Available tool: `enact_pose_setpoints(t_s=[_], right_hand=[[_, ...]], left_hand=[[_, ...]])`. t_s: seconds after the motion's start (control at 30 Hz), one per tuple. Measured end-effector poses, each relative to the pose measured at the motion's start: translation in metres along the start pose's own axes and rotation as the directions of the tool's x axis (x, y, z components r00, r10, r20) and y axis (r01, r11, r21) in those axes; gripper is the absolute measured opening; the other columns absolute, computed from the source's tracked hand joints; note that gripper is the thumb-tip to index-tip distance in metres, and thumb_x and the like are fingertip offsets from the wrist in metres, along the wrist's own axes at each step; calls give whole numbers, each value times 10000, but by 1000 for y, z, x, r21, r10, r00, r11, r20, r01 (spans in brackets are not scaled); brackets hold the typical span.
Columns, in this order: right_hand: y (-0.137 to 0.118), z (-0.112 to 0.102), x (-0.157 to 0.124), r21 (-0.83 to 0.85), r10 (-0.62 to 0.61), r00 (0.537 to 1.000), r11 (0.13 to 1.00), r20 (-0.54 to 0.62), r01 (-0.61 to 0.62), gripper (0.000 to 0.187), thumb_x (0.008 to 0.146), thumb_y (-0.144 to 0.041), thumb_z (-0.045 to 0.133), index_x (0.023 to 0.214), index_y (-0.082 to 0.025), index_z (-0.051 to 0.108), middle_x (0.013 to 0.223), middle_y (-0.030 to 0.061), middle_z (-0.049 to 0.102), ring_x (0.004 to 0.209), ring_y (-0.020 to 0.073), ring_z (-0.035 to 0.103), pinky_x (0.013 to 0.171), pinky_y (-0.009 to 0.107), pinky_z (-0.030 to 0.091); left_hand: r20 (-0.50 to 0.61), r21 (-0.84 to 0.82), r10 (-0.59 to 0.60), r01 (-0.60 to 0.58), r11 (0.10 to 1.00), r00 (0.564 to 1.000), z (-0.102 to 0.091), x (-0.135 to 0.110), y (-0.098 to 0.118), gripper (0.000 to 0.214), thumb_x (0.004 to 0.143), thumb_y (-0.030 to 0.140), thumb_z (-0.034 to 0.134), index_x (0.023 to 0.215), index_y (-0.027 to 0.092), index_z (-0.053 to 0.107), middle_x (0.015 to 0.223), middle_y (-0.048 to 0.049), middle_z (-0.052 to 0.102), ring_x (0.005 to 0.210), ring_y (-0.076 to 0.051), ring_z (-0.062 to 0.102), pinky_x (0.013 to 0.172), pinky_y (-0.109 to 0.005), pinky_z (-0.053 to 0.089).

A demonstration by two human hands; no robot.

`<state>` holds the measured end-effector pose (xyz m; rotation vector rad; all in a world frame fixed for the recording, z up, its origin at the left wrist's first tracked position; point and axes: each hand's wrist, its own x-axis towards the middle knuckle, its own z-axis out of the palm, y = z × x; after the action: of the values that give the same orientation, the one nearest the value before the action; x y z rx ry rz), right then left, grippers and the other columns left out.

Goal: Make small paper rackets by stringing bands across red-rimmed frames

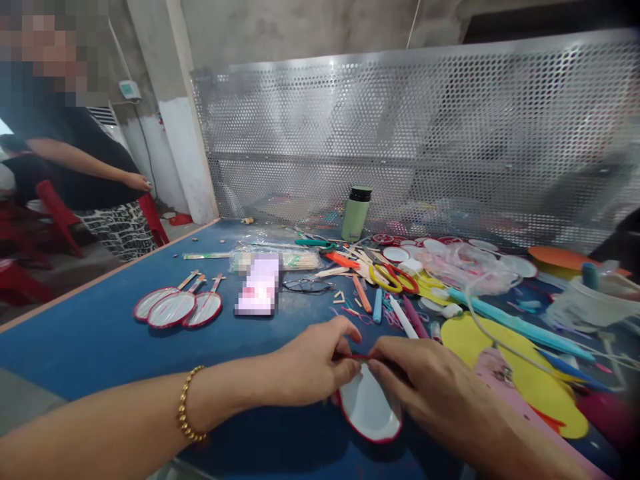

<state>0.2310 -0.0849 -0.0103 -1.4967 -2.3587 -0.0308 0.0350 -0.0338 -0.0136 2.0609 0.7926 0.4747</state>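
Observation:
A white round disc with a red rim is held just over the table in front of me. My left hand pinches its upper left edge, the thumb on the white face and the index finger arched above. My right hand is closed on the upper right edge, its fingertips partly hidden behind the rim. Three similar red-rimmed discs on wooden sticks lie overlapping on the left of the table. Past my hands are an orange marker, a blue marker and a white one.
On the blue table lie a lit phone, glasses and yellow-handled scissors. A green bottle stands before a perforated metal screen. Yellow sheets and a plastic tub are right. A person stands left.

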Motion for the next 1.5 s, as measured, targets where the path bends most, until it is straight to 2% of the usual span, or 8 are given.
enact_pose_setpoints(t_s=[0.23,0.3,0.43,0.7,0.83,1.07,1.23,1.5], right_hand=[[5,-9,5,-6,-26,999,1000,-27,26,331,927,-289,510,611,-200,552,559,-28,576,480,98,486,476,242,294],[12,-20,8,61,68,981,996,-183,-58,308,947,-330,487,699,-209,624,607,-15,617,533,113,542,506,237,352],[28,-39,11,105,264,825,964,-500,-246,224,916,-382,552,875,-218,698,729,3,689,596,136,592,542,248,412],[32,-36,15,-4,201,808,970,-554,-244,209,899,-320,545,877,-205,718,811,29,713,723,172,653,634,273,437],[34,-28,16,-40,189,857,971,-480,-236,204,897,-336,546,915,-227,717,808,19,704,701,176,634,607,272,410],[25,-16,31,-217,91,986,969,-143,-121,223,915,-232,512,862,-203,726,856,53,700,806,180,645,704,273,405],[8,-15,50,-511,169,982,853,86,-102,271,936,-201,483,850,-182,739,870,93,683,833,207,645,675,306,352],[13,4,53,-529,141,987,845,76,-80,259,941,-190,475,872,-159,723,875,105,661,870,228,625,719,327,358]], left_hand=[[-15,424,35,-26,905,999,-5,-3,5,156,832,233,499,856,206,651,729,-23,665,645,-152,576,527,-238,298],[-40,453,53,-29,891,998,-5,-2,2,169,834,232,492,870,207,656,733,-29,673,650,-158,586,535,-240,306],[-67,472,55,-17,881,996,-3,-2,-2,182,850,249,475,866,210,653,717,-26,673,636,-158,589,542,-242,308],[-135,412,94,-30,911,986,-3,-2,-1,242,861,260,472,1036,215,633,722,-16,650,602,-141,552,540,-237,306],[-166,393,105,-32,919,981,-5,-1,0,272,866,278,477,1090,201,610,735,-23,644,616,-149,550,533,-242,298],[-153,379,109,-43,924,982,-6,-3,0,302,849,256,493,1123,180,599,830,-51,680,671,-168,588,557,-256,339],[-171,357,137,-68,932,976,-3,-2,-4,298,839,252,507,1108,170,607,800,-49,685,675,-176,601,573,-262,363],[-156,345,147,-86,935,977,-2,-1,-4,309,824,206,497,1113,176,603,828,-55,679,657,-164,587,568,-254,366]])
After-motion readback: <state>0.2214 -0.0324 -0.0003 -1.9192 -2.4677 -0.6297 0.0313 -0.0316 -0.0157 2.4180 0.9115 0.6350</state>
